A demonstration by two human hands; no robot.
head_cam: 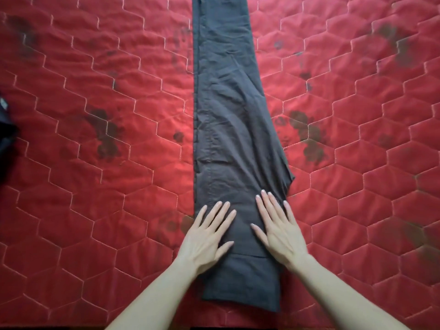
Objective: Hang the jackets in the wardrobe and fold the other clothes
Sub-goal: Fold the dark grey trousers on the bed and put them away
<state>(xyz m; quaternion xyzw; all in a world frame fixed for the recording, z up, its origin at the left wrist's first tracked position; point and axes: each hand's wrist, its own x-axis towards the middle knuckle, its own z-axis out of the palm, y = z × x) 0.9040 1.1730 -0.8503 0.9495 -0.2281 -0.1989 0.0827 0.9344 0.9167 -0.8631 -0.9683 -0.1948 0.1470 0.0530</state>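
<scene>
A red quilted bed cover [95, 186], blotched with dark stains, filled the view. Dark trousers [226, 115] lay folded lengthwise from twelve to six o'clock. Left hand [207, 236] and right hand [278, 232] pressed flat, fingers straight, at six. Dark cloth [6, 125] sat at nine.

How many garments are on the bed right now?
2: dark trousers laid lengthwise down the middle of the red quilt, under both flat hands, and a dark item cut off at the left edge. More may lie out of view.
</scene>
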